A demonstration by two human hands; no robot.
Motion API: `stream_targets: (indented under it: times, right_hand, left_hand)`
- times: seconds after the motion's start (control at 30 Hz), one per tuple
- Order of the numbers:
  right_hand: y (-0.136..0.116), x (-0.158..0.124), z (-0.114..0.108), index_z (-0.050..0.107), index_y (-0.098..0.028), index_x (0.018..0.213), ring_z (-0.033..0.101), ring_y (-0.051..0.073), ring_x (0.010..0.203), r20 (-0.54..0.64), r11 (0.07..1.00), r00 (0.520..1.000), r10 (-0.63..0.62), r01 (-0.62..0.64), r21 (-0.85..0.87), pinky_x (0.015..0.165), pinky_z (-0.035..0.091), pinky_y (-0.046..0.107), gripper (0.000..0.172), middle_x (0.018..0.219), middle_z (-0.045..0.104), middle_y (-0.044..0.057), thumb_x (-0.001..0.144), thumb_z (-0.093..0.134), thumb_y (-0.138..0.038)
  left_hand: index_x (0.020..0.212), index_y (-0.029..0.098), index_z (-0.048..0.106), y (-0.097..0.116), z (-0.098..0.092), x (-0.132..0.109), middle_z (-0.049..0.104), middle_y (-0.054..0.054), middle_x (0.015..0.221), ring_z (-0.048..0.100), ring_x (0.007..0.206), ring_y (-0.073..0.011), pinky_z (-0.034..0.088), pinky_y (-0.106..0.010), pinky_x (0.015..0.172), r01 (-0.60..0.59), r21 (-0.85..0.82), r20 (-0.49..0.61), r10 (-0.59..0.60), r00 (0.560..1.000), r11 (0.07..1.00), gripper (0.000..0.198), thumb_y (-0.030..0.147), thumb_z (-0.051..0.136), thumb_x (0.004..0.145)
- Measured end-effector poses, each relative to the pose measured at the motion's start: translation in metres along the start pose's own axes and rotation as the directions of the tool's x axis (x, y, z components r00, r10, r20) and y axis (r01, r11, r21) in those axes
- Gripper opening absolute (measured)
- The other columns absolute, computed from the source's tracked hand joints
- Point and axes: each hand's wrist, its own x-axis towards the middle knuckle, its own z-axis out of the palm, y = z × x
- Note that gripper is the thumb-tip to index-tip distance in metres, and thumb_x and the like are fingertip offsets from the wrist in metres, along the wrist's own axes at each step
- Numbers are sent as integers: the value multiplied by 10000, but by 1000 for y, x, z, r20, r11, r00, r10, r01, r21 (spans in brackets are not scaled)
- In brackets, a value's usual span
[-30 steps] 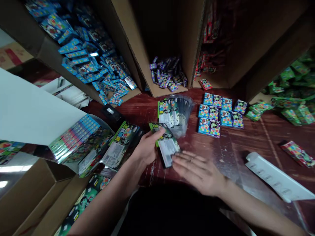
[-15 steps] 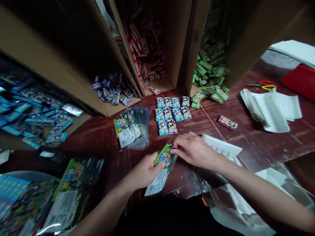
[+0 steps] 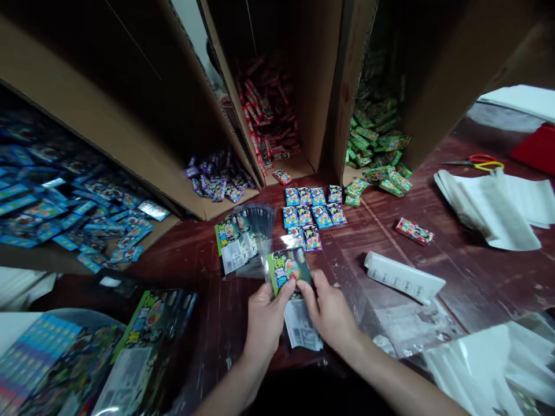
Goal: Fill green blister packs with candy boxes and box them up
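A printed green-and-black plastic pouch (image 3: 284,263) with a clear upper edge and a pale label is held up in front of me. My left hand (image 3: 263,318) grips its left side, thumb on the front. My right hand (image 3: 336,315) grips its right side, thumb near the other one. What is inside the pouch cannot be made out. Just beyond its top lie small blue and purple candy packets (image 3: 321,216) in short rows, the nearest partly covered by the pouch. To their left is a fanned stack of similar pouches (image 3: 234,240).
Cardboard boxes stand along the back, holding blue packets (image 3: 108,216), purple packets (image 3: 221,179), red packets (image 3: 273,121) and green packets (image 3: 379,144). A lone red packet (image 3: 414,230), a folded white paper piece (image 3: 405,277), white sheets (image 3: 489,202) and scissors (image 3: 481,162) lie right. More pouches (image 3: 134,341) sit front left.
The pouch has swung from slanted to facing me, its top now leaning left. My right hand has left its top corner and come down beside my left hand. The camera view has shifted slightly.
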Motion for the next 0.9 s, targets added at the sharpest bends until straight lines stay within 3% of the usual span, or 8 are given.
stream_targets:
  times: [0.17, 0.27, 0.33, 0.4, 0.5, 0.67, 0.77, 0.9]
  right_hand:
    - [-7, 12, 28, 631, -181, 1083, 763, 260, 692, 119, 966, 985, -123, 147, -214, 610, 563, 332, 420, 798, 771, 87, 1077, 302, -441]
    - [4, 44, -2, 563, -207, 1366, 663, 282, 1219, 115, 895, 924, -364, 381, -233, 1000, 549, 434, 487, 1311, 697, 140, 1014, 485, -534]
    - [20, 71, -26, 459, -222, 1505, 338, 323, 1511, 122, 800, 876, -467, 477, -363, 1208, 324, 570, 615, 1595, 430, 148, 992, 510, -559]
    - [39, 94, -40, 417, -260, 1544, 176, 331, 1566, 214, 724, 858, -467, 510, -465, 1240, 185, 631, 618, 1666, 296, 106, 1005, 479, -556]
    - [60, 104, -38, 349, -265, 1579, 174, 320, 1567, 347, 676, 839, -420, 544, -497, 1242, 176, 620, 635, 1675, 273, 95, 1021, 439, -553]
    - [62, 55, -29, 299, -239, 1601, 232, 317, 1551, 411, 671, 811, -416, 579, -463, 1243, 219, 579, 659, 1662, 308, 114, 1023, 452, -515]
    - [60, 28, -44, 243, -250, 1618, 215, 344, 1551, 453, 702, 793, -408, 589, -400, 1219, 268, 587, 844, 1687, 241, 116, 936, 544, -644]
    - [71, 30, -57, 158, -190, 1633, 132, 396, 1559, 417, 768, 820, -391, 541, -343, 1210, 190, 668, 1119, 1702, 142, 169, 800, 601, -793]
  left_hand:
    - [1246, 149, 676, -25, -32, -22, 767, -122, 1123, 736, 1015, -303, 602, -387, 860, 132, -24, -143, -134, 980, 991, 569, 556, 719, 850]
    - [1485, 198, 481, -20, -72, -44, 620, -162, 1412, 625, 1262, -357, 562, -477, 999, -36, 303, -95, 68, 993, 952, 678, 543, 619, 918]
    - [1602, 264, 255, -8, -97, -60, 380, -155, 1619, 450, 1439, -368, 471, -544, 1113, -227, 627, -43, 324, 945, 745, 810, 462, 636, 915]
    - [1623, 330, 156, 11, -111, -70, 184, -111, 1702, 275, 1532, -375, 352, -604, 1189, -400, 838, 214, 450, 867, 372, 895, 352, 665, 888]
    - [1588, 406, 269, 43, -106, -67, 208, -30, 1702, 217, 1554, -358, 219, -615, 1240, -723, 687, 726, 101, 680, -70, 890, 176, 658, 821]
    - [1497, 381, 446, 58, -76, -23, 480, -38, 1574, 362, 1498, -305, 105, -564, 1256, -880, 464, 851, -225, 474, -97, 875, 69, 696, 719]
    - [1493, 326, 464, 48, -68, -8, 629, -71, 1400, 541, 1333, -303, 242, -501, 1209, -865, 499, 840, -212, 500, -62, 815, 231, 781, 748]
    - [1574, 236, 336, 42, -70, -11, 493, -148, 1510, 469, 1356, -387, 337, -519, 1134, -794, 606, 770, -211, 602, -51, 1140, 570, 846, 611]
